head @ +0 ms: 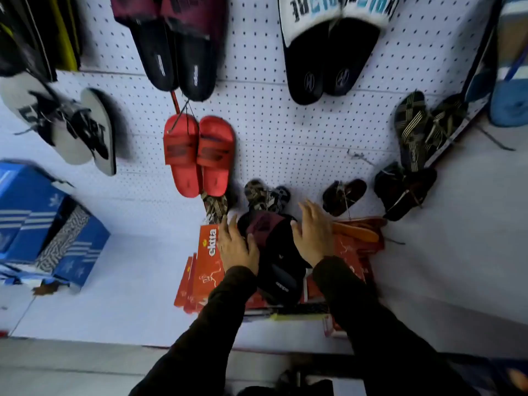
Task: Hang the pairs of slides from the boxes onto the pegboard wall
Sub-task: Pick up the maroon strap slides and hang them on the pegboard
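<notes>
Here, black slides (278,261), maroon straps, between hands

My sleeves (368,312) are black. The slides (274,252) between my hands are black with maroon straps. The boxes (205,270) under them are orange-red with white lettering. On the white pegboard (285,132) hang red slides (198,155) with dark-striped straps and black slides (328,52) with a white lettered strap. The box (43,224) at left is blue with white stripes.
</notes>
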`<state>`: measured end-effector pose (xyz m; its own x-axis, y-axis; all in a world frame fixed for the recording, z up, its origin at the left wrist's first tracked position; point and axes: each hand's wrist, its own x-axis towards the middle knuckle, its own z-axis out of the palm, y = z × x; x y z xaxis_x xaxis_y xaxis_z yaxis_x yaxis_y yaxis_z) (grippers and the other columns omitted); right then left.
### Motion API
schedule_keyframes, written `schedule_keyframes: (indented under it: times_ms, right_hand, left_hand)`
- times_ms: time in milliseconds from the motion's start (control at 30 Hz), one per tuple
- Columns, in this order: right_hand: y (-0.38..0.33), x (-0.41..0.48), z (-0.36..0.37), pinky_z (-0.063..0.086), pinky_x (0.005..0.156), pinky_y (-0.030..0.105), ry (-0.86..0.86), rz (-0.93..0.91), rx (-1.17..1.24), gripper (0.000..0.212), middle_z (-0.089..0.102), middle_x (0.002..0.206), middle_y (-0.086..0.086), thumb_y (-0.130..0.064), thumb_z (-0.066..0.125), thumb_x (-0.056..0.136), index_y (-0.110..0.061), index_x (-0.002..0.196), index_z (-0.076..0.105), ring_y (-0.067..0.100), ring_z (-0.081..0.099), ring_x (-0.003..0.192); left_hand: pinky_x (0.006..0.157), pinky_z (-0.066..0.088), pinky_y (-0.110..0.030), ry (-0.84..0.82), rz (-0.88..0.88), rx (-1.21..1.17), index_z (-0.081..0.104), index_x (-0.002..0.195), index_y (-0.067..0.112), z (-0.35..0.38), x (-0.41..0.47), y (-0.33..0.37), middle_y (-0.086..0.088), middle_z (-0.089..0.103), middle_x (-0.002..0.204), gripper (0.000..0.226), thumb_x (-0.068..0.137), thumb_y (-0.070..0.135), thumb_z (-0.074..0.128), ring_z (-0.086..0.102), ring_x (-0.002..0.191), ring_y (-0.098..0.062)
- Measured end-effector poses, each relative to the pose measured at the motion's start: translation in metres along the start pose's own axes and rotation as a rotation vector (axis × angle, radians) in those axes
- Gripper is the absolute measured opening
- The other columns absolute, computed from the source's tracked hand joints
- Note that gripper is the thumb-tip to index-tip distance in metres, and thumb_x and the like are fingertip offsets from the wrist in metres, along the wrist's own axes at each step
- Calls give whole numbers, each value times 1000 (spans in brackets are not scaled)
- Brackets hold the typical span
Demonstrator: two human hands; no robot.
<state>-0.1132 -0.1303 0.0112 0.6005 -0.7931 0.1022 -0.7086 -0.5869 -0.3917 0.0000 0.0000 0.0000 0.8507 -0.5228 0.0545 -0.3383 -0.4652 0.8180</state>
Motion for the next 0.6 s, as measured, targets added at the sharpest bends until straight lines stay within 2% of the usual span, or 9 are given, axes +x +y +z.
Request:
schedule_keyframes:
  times_ms: [67, 133, 200, 267, 333, 433, 533, 600]
  right_hand:
    - [15, 0, 17, 18, 125, 51, -188, 41, -73, 54, 27, 164, 7, -30, 37, 102, -14, 153, 28, 28, 22, 153]
    - [30, -4, 31, 21, 123, 52, -352, 88, -96, 54, 29, 162, 11, -27, 38, 102, -12, 153, 28, 31, 25, 152]
    - [36, -5, 39, 31, 118, 52, -442, 116, -59, 57, 38, 155, 18, -25, 42, 100, -9, 153, 27, 37, 35, 144]
    - [38, -1, 42, 39, 111, 51, -480, 139, -21, 59, 46, 147, 22, -23, 46, 100, -8, 153, 27, 41, 44, 136]
    - [41, 3, 43, 44, 106, 51, -484, 160, 22, 57, 52, 140, 24, -21, 50, 98, -7, 150, 32, 43, 50, 130]
    - [42, 7, 44, 47, 104, 49, -521, 194, 89, 52, 57, 134, 24, -17, 57, 95, -4, 143, 42, 43, 54, 125]
    - [44, 8, 42, 50, 102, 43, -537, 247, 149, 48, 61, 131, 21, -16, 63, 90, -2, 134, 53, 39, 59, 122]
    - [46, 6, 41, 50, 103, 42, -579, 304, 213, 48, 65, 131, 17, -12, 66, 86, -5, 133, 58, 36, 62, 121]
  left_hand:
    - [119, 25, -43, -1, -374, -134, 29, 146, 4, 19, -12, -18, -24, 27, 152, 68, 83, 8, 53, 29, 141, -40]
    - [115, 29, -43, -64, -791, -205, 28, 146, 2, 39, -24, -45, -25, 32, 148, 81, 74, 13, 62, 36, 136, -42]
    - [111, 38, -42, -161, -986, -318, 37, 139, -4, 62, -33, -74, -24, 47, 141, 90, 61, 27, 70, 46, 130, -40]
    - [112, 39, -42, -205, -1071, -414, 38, 136, -10, 86, -34, -95, -26, 50, 139, 68, 79, 13, 66, 49, 130, -39]
    - [114, 37, -42, -247, -1119, -449, 38, 137, -10, 89, -40, -92, -26, 48, 141, 55, 87, 2, 59, 49, 130, -39]
    - [111, 40, -38, -264, -1084, -500, 46, 133, -8, 80, -46, -78, -23, 54, 138, 49, 87, 1, 60, 53, 127, -37]
    - [103, 43, -34, -204, -1066, -500, 53, 128, -10, 69, -47, -85, -21, 59, 131, 45, 86, 3, 63, 57, 122, -37]
    - [103, 47, -37, -177, -1027, -520, 55, 130, -1, 61, -50, -94, -20, 65, 126, 48, 83, 6, 64, 62, 115, -38]
